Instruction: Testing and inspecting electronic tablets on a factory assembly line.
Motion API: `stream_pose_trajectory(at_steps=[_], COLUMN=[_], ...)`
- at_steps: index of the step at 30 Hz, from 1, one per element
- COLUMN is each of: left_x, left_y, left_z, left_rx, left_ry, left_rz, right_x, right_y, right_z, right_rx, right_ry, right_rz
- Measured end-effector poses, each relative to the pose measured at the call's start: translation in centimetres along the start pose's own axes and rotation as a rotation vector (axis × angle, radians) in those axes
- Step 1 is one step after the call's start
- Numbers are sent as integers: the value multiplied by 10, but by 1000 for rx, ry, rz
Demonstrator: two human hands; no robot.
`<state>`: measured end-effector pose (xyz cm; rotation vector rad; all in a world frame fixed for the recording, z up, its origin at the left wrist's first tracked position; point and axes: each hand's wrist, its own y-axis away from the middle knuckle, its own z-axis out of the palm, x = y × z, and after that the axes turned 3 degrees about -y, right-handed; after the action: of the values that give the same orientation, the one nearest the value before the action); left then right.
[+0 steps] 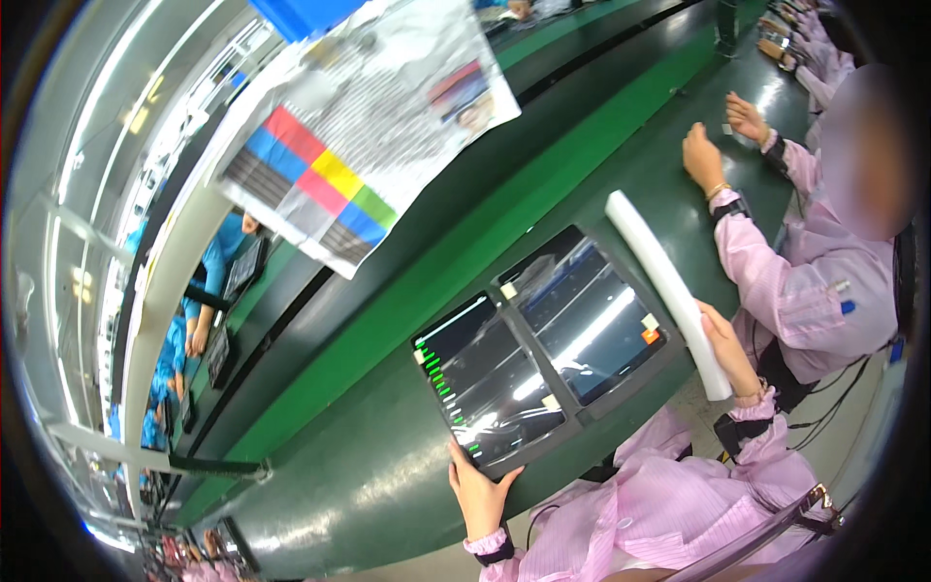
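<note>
Because the left hand holds the dark tray at its near-left corner alone, thumb and fingers spread about that corner, an uneven lift or pull could tilt the tray and shift the left tablet and the right tablet. The right hand touches the white strip near its lower end; how tightly it closes cannot be told. A swing of the strip toward the tray could strike the right tablet, whose edge is near. The tray is at the near side of the green bench; a pull toward the body could bring it over the edge. Whether it lies fully flat cannot be told.

Orientation: the tray's long axis runs from lower left to upper right, roughly along the bench. Both tablets, screens up, and the strip run crosswise, from upper left to lower right.
</note>
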<state>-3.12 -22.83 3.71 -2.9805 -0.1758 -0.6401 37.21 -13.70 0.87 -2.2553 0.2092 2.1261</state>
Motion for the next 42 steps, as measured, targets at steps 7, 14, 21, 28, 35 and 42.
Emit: stream_pose_trajectory(at_steps=[7, 14, 21, 28, 35, 42], left_x=[-1, -5, -7, -3, -3, -1], left_y=[1, 2, -5, -6, -3, 1], left_z=[0, 0, -3, -6, -5, -3], left_rx=[-71, -106, -35, -80, -71, -69], left_ry=[-39, 26, 156, 198, 154, 173], left_rz=[-114, -129, -90, -131, -150, -203], right_x=[-12, -15, -10, -10, -8, -9], right_y=[-12, -15, -25, -29, -31, -29], right_z=[4, 4, 9, 10, 11, 9], right_rx=[-152, -120, -135, -123, -124, -135], right_ry=[35, 74, 80, 109, 149, 96], right_rz=[17, 25, 32, -34, 15, 50])
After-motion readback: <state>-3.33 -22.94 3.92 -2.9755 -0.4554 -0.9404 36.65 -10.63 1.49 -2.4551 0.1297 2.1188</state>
